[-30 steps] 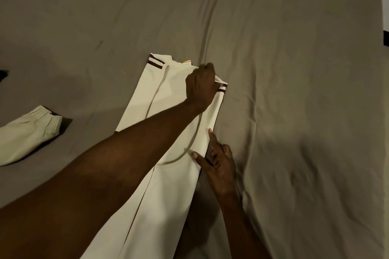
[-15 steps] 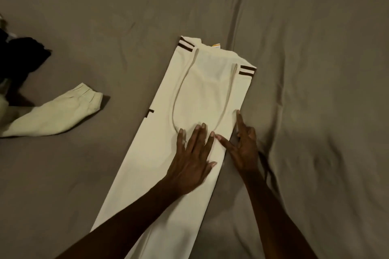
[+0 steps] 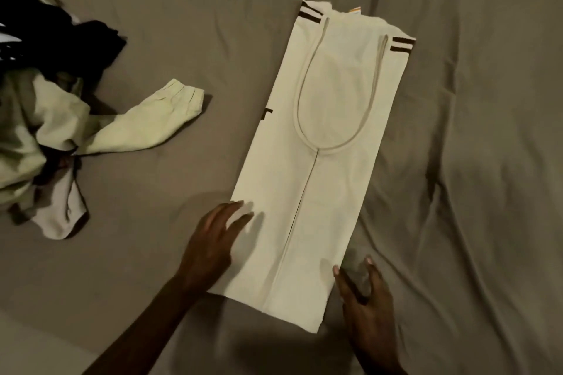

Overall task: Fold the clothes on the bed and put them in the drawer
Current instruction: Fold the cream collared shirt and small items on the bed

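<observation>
A cream shirt (image 3: 329, 167) with dark brown sleeve stripes lies flat on the bed, folded lengthwise into a long narrow strip with its curved neckline facing up. My left hand (image 3: 213, 240) rests with spread, straight fingers on the strip's lower left edge. My right hand (image 3: 364, 298) is at the lower right edge, thumb and fingers apart beside the cloth, blurred by motion. Neither hand holds anything that I can see.
The grey-brown bed sheet (image 3: 472, 161) is wrinkled to the right of the shirt. A heap of unfolded clothes (image 3: 45, 119), pale green, black and cream, lies at the left, with one pale green sleeve (image 3: 158, 119) stretched toward the shirt.
Both hands have slid down the shirt from near the collar and neckline to its lower edges. The view has shifted, showing more of the clothes heap at the left.
</observation>
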Demonstrator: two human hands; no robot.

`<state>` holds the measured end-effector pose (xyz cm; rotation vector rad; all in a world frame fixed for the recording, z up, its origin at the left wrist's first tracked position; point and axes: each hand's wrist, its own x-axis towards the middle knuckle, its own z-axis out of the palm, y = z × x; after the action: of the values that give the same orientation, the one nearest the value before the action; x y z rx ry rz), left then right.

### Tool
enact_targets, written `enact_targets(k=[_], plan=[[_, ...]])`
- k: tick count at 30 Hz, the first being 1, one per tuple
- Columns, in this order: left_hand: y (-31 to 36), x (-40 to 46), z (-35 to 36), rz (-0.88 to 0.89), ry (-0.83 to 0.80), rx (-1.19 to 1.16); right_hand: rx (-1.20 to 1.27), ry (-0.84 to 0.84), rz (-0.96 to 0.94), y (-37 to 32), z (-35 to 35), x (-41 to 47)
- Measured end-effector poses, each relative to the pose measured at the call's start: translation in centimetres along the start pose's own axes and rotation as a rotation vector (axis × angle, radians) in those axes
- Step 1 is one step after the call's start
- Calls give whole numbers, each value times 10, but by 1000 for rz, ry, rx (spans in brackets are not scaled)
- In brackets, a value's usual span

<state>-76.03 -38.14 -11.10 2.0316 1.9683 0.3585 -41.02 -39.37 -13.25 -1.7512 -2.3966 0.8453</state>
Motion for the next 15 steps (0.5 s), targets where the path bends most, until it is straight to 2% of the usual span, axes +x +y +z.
enact_targets(k=[1,3,6,11,15], plan=[[-19,-14,-4,45,-49,35,-3,-44,-40,1,1,-4],[-44,-39,-10,167,-172,84,22,-25,-213,7,6,-15],[-59,-54,-13,282,-395,153,-169,-46,-406,18,23,-11],[-81,-38,-17,494,-334,170,-285,16,-510,19,20,5],[-74,-24,-25,580,-294,150,-189,-7,-517,0,-2,13]])
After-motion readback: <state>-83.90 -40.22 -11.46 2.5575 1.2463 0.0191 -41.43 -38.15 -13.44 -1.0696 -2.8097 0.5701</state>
